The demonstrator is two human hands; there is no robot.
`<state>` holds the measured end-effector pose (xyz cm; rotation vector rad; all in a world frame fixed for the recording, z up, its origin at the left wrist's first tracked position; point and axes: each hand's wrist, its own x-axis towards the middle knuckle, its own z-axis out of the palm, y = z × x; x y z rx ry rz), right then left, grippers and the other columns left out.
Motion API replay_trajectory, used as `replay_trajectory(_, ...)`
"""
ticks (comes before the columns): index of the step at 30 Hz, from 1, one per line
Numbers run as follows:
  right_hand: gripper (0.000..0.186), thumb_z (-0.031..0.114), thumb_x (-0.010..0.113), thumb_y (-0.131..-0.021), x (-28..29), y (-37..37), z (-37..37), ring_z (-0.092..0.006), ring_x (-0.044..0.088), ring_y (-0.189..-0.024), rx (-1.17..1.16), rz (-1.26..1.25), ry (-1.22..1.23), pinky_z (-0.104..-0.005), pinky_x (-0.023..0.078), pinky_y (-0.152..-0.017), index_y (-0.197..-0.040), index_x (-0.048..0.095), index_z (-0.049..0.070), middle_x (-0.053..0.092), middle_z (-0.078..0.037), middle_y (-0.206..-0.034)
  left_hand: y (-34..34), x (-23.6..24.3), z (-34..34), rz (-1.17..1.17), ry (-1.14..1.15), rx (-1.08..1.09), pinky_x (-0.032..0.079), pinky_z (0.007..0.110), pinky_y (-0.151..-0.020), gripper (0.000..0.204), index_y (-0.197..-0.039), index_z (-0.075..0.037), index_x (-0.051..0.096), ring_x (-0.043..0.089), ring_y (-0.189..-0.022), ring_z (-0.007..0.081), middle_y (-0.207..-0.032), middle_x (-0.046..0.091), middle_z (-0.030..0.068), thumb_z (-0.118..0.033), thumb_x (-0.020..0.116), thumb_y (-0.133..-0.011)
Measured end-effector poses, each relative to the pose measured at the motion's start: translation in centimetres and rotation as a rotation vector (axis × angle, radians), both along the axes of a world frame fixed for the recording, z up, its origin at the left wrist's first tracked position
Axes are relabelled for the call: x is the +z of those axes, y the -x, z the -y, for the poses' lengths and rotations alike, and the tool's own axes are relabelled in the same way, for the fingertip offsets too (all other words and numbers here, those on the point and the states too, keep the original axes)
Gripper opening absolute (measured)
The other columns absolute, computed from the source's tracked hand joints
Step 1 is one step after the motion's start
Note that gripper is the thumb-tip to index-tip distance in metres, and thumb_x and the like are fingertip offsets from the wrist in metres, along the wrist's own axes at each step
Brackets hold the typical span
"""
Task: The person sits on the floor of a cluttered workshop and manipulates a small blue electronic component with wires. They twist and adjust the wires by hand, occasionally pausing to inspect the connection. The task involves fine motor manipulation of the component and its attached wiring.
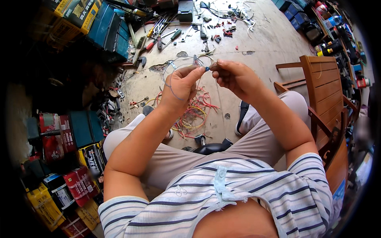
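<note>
My left hand [183, 82] pinches a small blue piece [207, 68] between thumb and forefinger, with a thin grey-blue wire [170, 92] looping around the hand. My right hand [234, 75] is just to the right, thumb and forefinger closed at the blue piece on something small and thin that I cannot make out, the other fingers curled. Below my hands a loose tangle of red and yellow wires [196, 119] lies on the floor between my feet.
Tools [160, 37], cut wires and small parts lie on the concrete floor [262, 47] ahead. Stacked batteries and boxes [65, 166] line the left. A folded wooden chair [321, 87] stands at my right, with crowded shelves [333, 43] behind it. I sit on a low black stool [210, 148].
</note>
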<state>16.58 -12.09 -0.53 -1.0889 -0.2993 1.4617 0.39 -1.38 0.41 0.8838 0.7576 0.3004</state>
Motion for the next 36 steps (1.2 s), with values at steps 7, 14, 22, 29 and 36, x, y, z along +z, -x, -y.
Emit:
replay_trajectory(7,0.025,0.024,0.062,-0.088,-0.2,2.0,2.4,-0.0074,0.055,-0.07,-0.061,0.166,-0.019,-0.0205,0.045,-0.067,-0.099,0.064,0.002,0.064,-0.003,-0.083,0.0,0.4,2.1,-0.06,-0.068,0.016,0.02,0.02,-0.04,0.016,-0.089,-0.005,0.063,0.03,-0.044,0.0018,-0.054,0.038,-0.0076,-0.019,0.067,-0.083)
replay_trajectory(14,0.02,0.019,0.065,-0.086,-0.7,2.4,3.0,-0.0068,0.054,-0.069,-0.092,0.266,-0.045,-0.0198,0.045,-0.066,-0.095,0.064,0.001,0.063,-0.003,-0.081,-0.1,0.6,3.4,-0.152,-0.288,0.019,0.024,0.02,-0.04,0.023,-0.09,-0.002,0.066,0.036,-0.044,0.0019,-0.058,0.049,-0.0048,-0.023,0.067,-0.082)
replay_trajectory(22,0.024,0.018,0.064,-0.085,-1.6,2.9,2.7,-0.009,0.057,-0.077,-0.158,0.576,-0.127,-0.0237,0.047,-0.068,-0.094,0.063,-0.004,0.064,-0.006,-0.085,-0.9,-0.6,5.9,-0.034,0.019,0.255,0.019,0.02,-0.037,0.007,-0.084,-0.008,0.06,0.025,-0.041,0.003,-0.053,0.035,-0.0081,-0.014,0.062,-0.087)
replay_trajectory(29,0.027,0.016,0.066,-0.083,-3.1,3.0,2.9,-0.0106,0.059,-0.085,-0.153,0.423,-0.122,-0.0242,0.047,-0.075,-0.101,0.063,-0.004,0.064,-0.007,-0.092,-1.2,-4.1,6.7,0.183,0.181,0.294,0.018,0.02,-0.036,0.01,-0.081,-0.009,0.058,0.025,-0.041,0.0027,-0.053,0.034,-0.008,-0.014,0.057,-0.09)
replay_trajectory(36,0.031,0.021,0.069,-0.083,-3.9,3.1,2.7,-0.0072,0.053,-0.078,-0.133,0.362,-0.051,-0.0218,0.043,-0.07,-0.105,0.063,0.0,0.064,-0.003,-0.092,-1.0,-5.9,6.8,0.24,0.323,0.32,0.019,0.02,-0.037,0.011,-0.082,-0.01,0.057,0.023,-0.042,0.0028,-0.054,0.03,-0.0076,-0.015,0.055,-0.091)
